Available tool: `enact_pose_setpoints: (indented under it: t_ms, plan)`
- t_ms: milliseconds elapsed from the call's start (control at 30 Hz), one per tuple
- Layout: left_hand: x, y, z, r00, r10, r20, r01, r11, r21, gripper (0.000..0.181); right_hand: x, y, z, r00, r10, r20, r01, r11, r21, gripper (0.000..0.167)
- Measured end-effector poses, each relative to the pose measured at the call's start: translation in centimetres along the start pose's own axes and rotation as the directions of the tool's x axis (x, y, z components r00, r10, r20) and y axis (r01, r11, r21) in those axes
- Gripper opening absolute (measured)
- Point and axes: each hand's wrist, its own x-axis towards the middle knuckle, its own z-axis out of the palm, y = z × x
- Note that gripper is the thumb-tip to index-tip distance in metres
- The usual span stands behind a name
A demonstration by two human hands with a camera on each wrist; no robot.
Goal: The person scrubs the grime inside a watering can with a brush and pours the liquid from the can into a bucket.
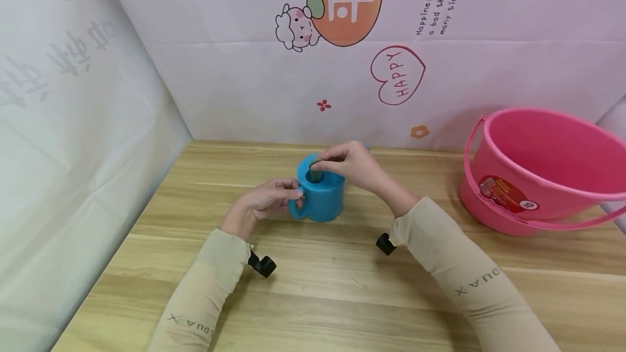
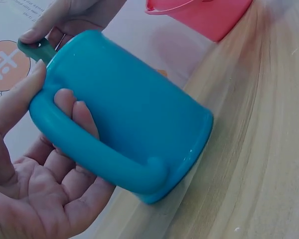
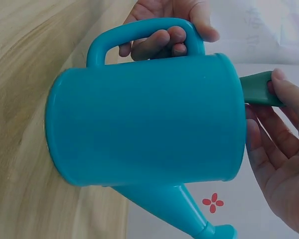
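The thumb and fingers of the right hand (image 1: 349, 164) pinch a green piece (image 1: 317, 175), its lower end down in the top opening of a blue watering can (image 1: 324, 204), while the left hand (image 1: 269, 198) curls fingers through the can's handle (image 2: 109, 157). We see the can upright on the wooden table (image 1: 283, 308), its spout (image 3: 159, 204) pointing away from the person. We judge 2 slips possible: a loose pinch could let the green piece drop inside, and a hard push against the rim, with the can steadied at its handle side alone, could tip it. Past the wrists, we make out letters resembling "AQUA X" on both sleeves (image 1: 435, 232). The wall sheet (image 1: 220, 96) carries "HAPPY" in 1 red heart (image 1: 398, 76), plus "Happiness," "a bad thing" and "many times" in lines cut off at the top. On the pink bucket (image 1: 562, 194), a red label (image 1: 506, 193) bears print too small for us to read.
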Motion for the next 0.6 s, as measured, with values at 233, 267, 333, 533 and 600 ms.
enact_pose_setpoints:
  t_ms: [233, 267, 333, 533, 600]
  plan:
    - [0.2, -0.1, 0.0, 0.998, 0.034, -0.045, -0.034, 0.999, -0.011, 0.021, 0.0, 0.1, -0.4, 0.997, -0.074, 0.012, 0.074, 0.997, -0.037, 0.013]
    - [0.2, 0.0, 0.1, 0.998, 0.046, -0.053, -0.047, 0.999, -0.014, 0.022, 0.0, 0.0, -0.4, 0.996, -0.088, 0.018, 0.089, 0.995, -0.04, 0.013]
    - [0.3, 0.1, 0.3, 0.995, 0.068, -0.07, -0.069, 0.998, -0.011, 0.024, -0.1, 0.0, -0.6, 0.992, -0.124, 0.028, 0.125, 0.991, -0.052, 0.013]
    - [0.3, 0.8, 1.1, 0.987, 0.122, -0.109, -0.11, 0.988, 0.11, 0.023, -0.5, 0.2, -1.1, 0.96, -0.273, 0.065, 0.279, 0.953, -0.115, 0.013]
    - [0.2, 1.0, 1.3, 0.984, 0.132, -0.119, -0.112, 0.981, 0.161, 0.022, -0.7, 0.3, -1.2, 0.949, -0.307, 0.075, 0.314, 0.941, -0.127, 0.012]
